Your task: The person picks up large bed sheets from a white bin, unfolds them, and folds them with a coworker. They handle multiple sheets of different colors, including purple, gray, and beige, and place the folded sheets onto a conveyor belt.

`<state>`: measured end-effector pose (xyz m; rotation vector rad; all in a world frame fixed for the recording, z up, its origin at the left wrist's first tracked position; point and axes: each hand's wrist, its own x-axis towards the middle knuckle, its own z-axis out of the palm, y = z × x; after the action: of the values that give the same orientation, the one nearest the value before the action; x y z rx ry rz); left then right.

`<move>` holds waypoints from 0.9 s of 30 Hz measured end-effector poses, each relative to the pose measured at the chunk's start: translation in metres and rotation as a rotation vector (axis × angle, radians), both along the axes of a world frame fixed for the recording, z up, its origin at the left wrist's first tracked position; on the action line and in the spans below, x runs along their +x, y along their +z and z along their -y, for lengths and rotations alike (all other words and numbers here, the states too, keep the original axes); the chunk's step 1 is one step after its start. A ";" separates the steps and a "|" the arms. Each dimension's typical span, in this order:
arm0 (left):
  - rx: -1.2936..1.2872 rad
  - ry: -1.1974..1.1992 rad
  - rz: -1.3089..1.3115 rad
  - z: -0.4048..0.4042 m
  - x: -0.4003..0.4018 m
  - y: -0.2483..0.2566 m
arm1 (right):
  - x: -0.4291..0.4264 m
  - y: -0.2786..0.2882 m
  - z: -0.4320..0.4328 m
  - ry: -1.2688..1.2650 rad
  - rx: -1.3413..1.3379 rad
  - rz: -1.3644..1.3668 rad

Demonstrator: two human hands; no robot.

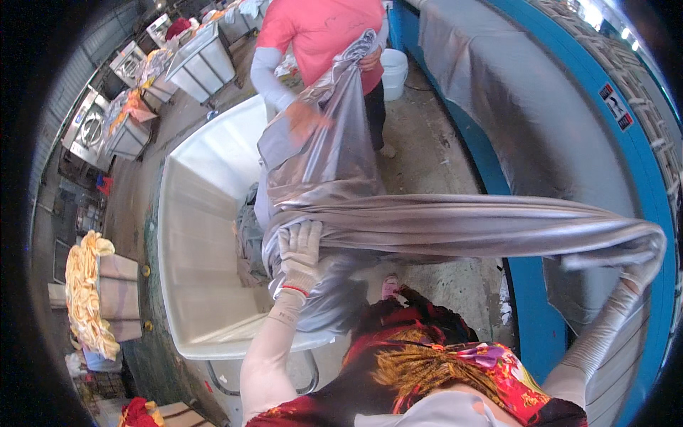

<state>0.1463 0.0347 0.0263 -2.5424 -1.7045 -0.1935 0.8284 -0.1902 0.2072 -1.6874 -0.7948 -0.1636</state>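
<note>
A long length of silvery grey satin cloth point(459, 224) stretches from the rim of a white plastic laundry cart point(200, 251) across to the right. My left hand point(301, 248), in a white knitted glove, lies on the cloth at the cart, its fingers largely straight; whether it grips cannot be told. Far to the right, my right hand point(643, 251) is raised beside the blue machine, with the cloth's end draped over it and its fingers hidden. Opposite me a person in a pink shirt holds up another bunched part of grey cloth point(341, 144).
A blue-framed machine point(539, 331) with grey cloth over its bed runs along the right. A white bucket point(395, 74) stands behind the person. Laundry carts point(203, 64) and front-loading washing machines point(90, 128) line the left background; a cart of yellow cloth point(120, 299) is nearer.
</note>
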 end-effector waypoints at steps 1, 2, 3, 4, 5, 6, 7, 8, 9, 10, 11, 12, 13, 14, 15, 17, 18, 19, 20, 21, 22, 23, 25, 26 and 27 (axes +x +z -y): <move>0.037 0.009 0.058 -0.003 0.005 -0.003 | 0.016 0.007 0.030 -0.097 -0.027 0.015; 0.038 0.018 0.062 -0.006 0.020 0.007 | 0.026 0.012 0.058 -0.176 -0.054 0.031; 0.045 0.031 0.064 -0.013 0.041 0.031 | 0.031 0.016 0.084 -0.238 -0.080 0.046; 0.064 0.051 0.063 -0.023 0.057 0.050 | 0.032 0.018 0.107 -0.288 -0.093 0.058; -0.037 -0.023 -0.007 -0.036 0.068 0.052 | 0.033 0.020 0.129 -0.333 -0.101 0.066; -0.137 -0.086 -0.087 -0.049 0.075 0.046 | 0.030 0.016 0.150 -0.368 -0.106 0.065; -0.240 -0.157 -0.160 -0.063 0.088 0.052 | 0.029 0.017 0.168 -0.399 -0.107 0.069; -0.116 -0.218 -0.157 -0.077 0.103 0.058 | 0.024 0.016 0.187 -0.427 -0.108 0.073; 0.013 -0.291 -0.148 -0.092 0.126 0.070 | 0.015 0.017 0.208 -0.472 -0.103 0.077; 0.130 -0.367 -0.137 -0.107 0.146 0.079 | 0.007 0.017 0.224 -0.507 -0.104 0.079; 0.258 -0.400 -0.055 -0.126 0.162 0.092 | -0.002 0.018 0.239 -0.537 -0.102 0.083; 0.362 -0.416 -0.036 -0.146 0.178 0.108 | -0.010 0.019 0.252 -0.565 -0.107 0.084; 0.509 -0.440 0.000 -0.163 0.190 0.127 | -0.017 0.020 0.266 -0.593 -0.108 0.085; 0.564 -0.399 0.088 -0.183 0.196 0.143 | -0.023 0.019 0.274 -0.605 -0.096 0.079; 0.567 -0.266 0.013 -0.198 0.211 0.168 | -0.035 0.021 0.285 -0.646 -0.082 0.084; 0.610 -0.205 0.094 -0.231 0.212 0.206 | -0.050 0.019 0.298 -0.673 -0.044 0.068; 0.587 -0.196 0.158 -0.244 0.216 0.221 | -0.063 0.024 0.303 -0.705 -0.019 0.078; 0.545 -0.170 0.254 -0.252 0.218 0.237 | -0.071 0.026 0.308 -0.720 0.005 0.075; 0.510 -0.159 0.323 -0.248 0.223 0.255 | -0.078 0.026 0.313 -0.728 0.030 0.071; 0.418 -0.089 0.385 -0.250 0.235 0.265 | -0.090 0.032 0.316 -0.756 0.061 0.084; 0.318 -0.104 0.458 -0.254 0.241 0.274 | -0.099 0.036 0.316 -0.763 0.094 0.084; 0.264 -0.195 0.387 -0.255 0.251 0.278 | -0.108 0.041 0.318 -0.766 0.127 0.083; 0.309 -0.182 0.409 -0.278 0.256 0.246 | -0.120 0.047 0.314 -0.745 0.206 0.067; 0.286 -0.239 0.434 -0.264 0.269 0.219 | -0.126 0.047 0.312 -0.731 0.253 0.057; 0.261 -0.295 0.464 -0.249 0.279 0.194 | -0.134 0.050 0.308 -0.715 0.300 0.044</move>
<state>0.4251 0.2833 0.2199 -2.6654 -1.2835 -1.0206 0.6943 -0.4979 0.2568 -1.6136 -0.1516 -0.7748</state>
